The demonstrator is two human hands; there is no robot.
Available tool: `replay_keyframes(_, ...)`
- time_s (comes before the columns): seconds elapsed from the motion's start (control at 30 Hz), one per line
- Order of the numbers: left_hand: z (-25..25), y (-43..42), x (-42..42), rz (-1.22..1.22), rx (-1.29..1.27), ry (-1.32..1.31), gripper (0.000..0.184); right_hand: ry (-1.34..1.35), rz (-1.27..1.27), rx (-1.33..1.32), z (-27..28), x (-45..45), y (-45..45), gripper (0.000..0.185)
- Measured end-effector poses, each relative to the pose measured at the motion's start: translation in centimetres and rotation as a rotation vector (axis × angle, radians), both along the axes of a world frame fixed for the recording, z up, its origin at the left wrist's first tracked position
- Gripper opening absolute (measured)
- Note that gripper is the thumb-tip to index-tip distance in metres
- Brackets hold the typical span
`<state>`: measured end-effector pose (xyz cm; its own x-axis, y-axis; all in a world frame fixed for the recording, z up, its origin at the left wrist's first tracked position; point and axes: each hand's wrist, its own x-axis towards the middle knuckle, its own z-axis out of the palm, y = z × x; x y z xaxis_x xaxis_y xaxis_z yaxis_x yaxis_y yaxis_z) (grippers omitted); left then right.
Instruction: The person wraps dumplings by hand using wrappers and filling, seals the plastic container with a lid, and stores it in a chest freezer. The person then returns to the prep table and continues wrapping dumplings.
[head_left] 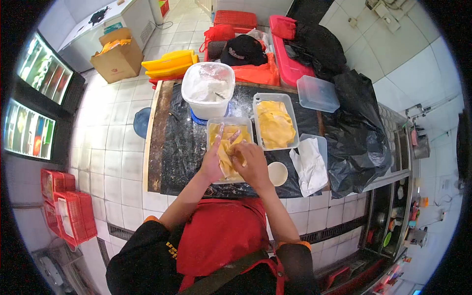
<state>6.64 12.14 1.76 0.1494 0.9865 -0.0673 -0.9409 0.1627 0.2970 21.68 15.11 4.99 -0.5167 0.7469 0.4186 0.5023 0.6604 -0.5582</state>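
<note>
Over a clear plastic tub (251,129) holding yellow dough sheets, both my hands work close together. My left hand (212,162) supports a soft, folded yellow dough wrapper (224,161), its fingers pointing up and away from me. From the other side, my right hand (253,166) closes its fingertips on the wrapper's edge; part of that grip is hidden. A second tub (293,115) to the right contains a stack of yellow dough sheets (275,125). Behind the near tub stands a white bucket (208,109) of white powder with a utensil handle sticking out.
Right of my hands are a small round cream dish (278,174) and a white cloth (309,169) over a clear container. An upturned clear tub (318,93) lies farther back. Black plastic sheeting (354,147) covers the table's right side. Red crates (73,211) stand on the floor at left.
</note>
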Motion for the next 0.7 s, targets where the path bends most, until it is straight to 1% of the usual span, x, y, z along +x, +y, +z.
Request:
replay_keyframes(0.03,-0.1,0.0,0.1,0.018,-0.008,0.027,0.053,0.014,-0.048,-0.043,0.0,0.0,-0.1,0.04)
replay_keyframes(0.1,-0.2,-0.1,0.2,0.037,-0.018,0.055,0.053,-0.009,-0.057,-0.093,0.2,0.2,-0.1,0.04)
replay_keyframes(0.13,-0.3,-0.2,0.1,0.04,0.001,0.031,0.053,-0.032,-0.064,-0.141,0.4,0.3,-0.1,0.041)
replay_keyframes(0.2,-0.3,-0.3,-0.1,0.044,0.02,0.009,0.053,-0.023,-0.075,-0.142,0.2,0.5,0.1,0.04)
replay_keyframes(0.27,-0.2,-0.4,-0.4,0.013,0.124,-0.107,0.055,-0.016,-0.08,-0.143,0.2,0.7,0.3,0.039)
replay_keyframes(0.3,-0.2,-0.6,-0.4,0.019,0.124,-0.106,0.055,-0.03,-0.05,-0.17,0.2,0.9,0.5,0.04)
replay_keyframes(0.37,0.4,-0.9,-0.4,0.033,-0.056,-0.056,0.053,-0.044,-0.017,-0.199,0.2,0.8,0.7,0.04)
replay_keyframes(0.4,-0.7,-0.8,-0.5,0.036,-0.059,-0.055,0.053,-0.006,0.025,-0.138,0.1,0.8,0.7,0.039)
replay_keyframes(0.43,-2.7,-0.6,-0.8,0.024,-0.125,0.081,0.048,0.032,0.066,-0.077,0.0,0.7,0.7,0.038)
replay_keyframes(0.47,-3.0,-0.5,-0.9,0.011,-0.19,0.217,0.045,0.033,0.068,-0.078,0.1,0.5,0.7,0.038)
replay_keyframes(0.5,-3.3,-0.6,-1.0,0.013,-0.191,0.218,0.045,0.0,0.067,-0.097,0.2,0.3,0.6,0.037)
replay_keyframes(0.57,-1.7,-1.0,-1.1,0.021,-0.309,0.446,0.037,-0.03,0.069,-0.113,0.1,0.2,0.8,0.036)
replay_keyframes(0.6,-1.1,-1.1,-1.3,0.022,-0.31,0.448,0.037,-0.034,0.071,-0.112,0.0,0.2,0.8,0.035)
replay_keyframes(0.67,-0.4,-1.1,-1.6,-0.067,-0.42,0.449,0.031,-0.035,0.072,-0.112,-0.3,0.2,0.9,0.034)
replay_keyframes(0.7,-0.5,-1.2,-1.5,-0.067,-0.421,0.451,0.031,-0.028,0.093,-0.115,-0.4,0.2,0.9,0.033)
